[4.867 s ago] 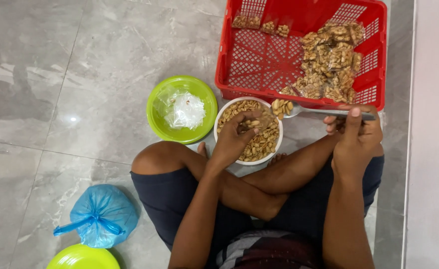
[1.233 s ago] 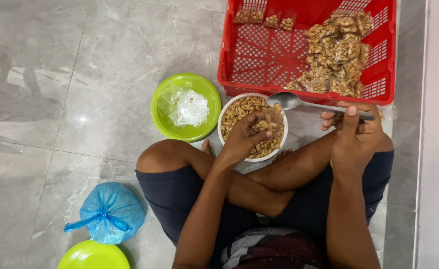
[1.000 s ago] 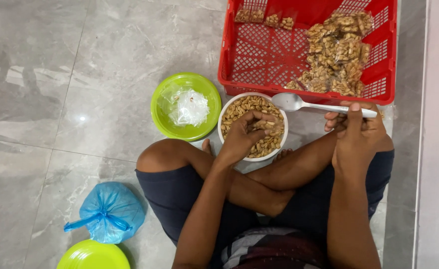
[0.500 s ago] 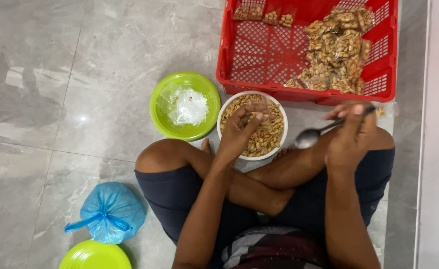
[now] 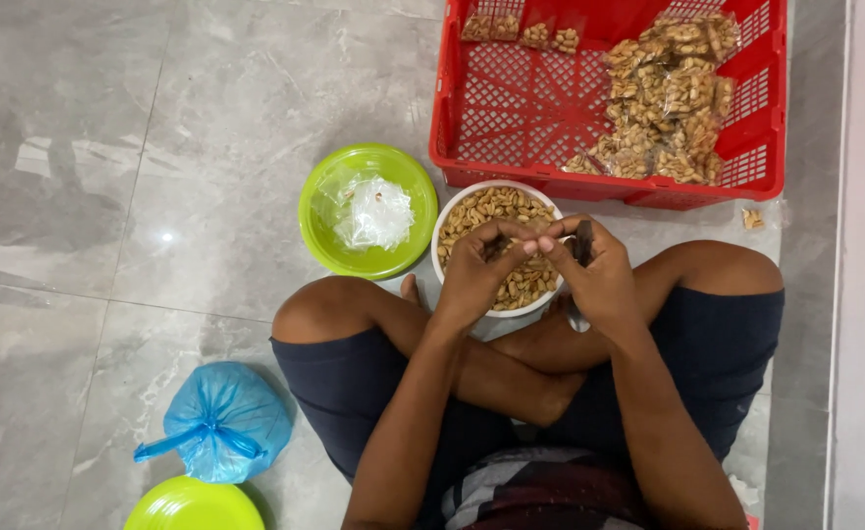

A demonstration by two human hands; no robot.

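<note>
Both hands now meet over the white bowl of peanuts [image 5: 497, 245]. Half a second earlier the right hand [image 5: 599, 275] held the metal spoon [image 5: 579, 270] out past the bowl's right rim; it has since swung inward, and the spoon now hangs roughly upright from that hand, its bowl end below the palm. Bringing the hands together suggests that a small portion is being handled between the fingertips rather than scooped.

The left hand [image 5: 476, 275] hovers over the bowl's middle, its fingers [image 5: 499, 234] curled narrowly with the tips pinched together; what they pinch is too small to tell. The right fingers [image 5: 560, 236] are likewise closed, touching the left fingertips while gripping the spoon.

The bowl stands on the floor just before the crossed legs, below the red crate [image 5: 530, 108] of packed peanut bags [image 5: 668, 98]. A green bowl with clear plastic bags [image 5: 366, 208] stands just beside it to the left.
</note>
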